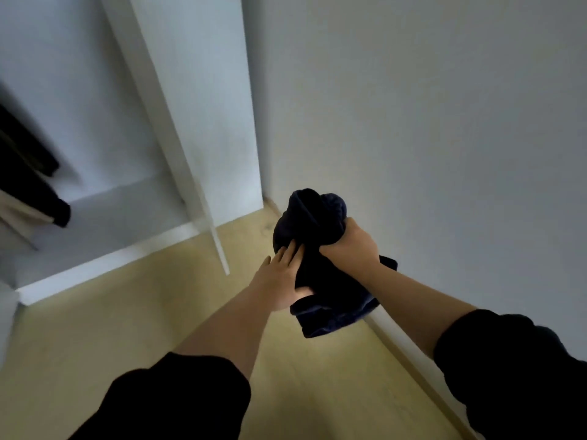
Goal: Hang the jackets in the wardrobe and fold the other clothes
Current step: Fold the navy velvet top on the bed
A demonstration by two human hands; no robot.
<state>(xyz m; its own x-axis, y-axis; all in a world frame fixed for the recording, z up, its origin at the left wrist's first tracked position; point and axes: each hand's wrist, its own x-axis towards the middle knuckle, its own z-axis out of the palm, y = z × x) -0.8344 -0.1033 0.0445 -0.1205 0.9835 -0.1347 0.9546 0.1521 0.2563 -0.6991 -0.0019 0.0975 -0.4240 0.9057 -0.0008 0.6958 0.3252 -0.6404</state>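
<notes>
You hold the dark garment (313, 249) bunched in the air, hanging down, your right hand (351, 247) fisted round its top, your left hand (281, 277) flat-fingered against its left side, the wardrobe (152, 128) well off left.
</notes>
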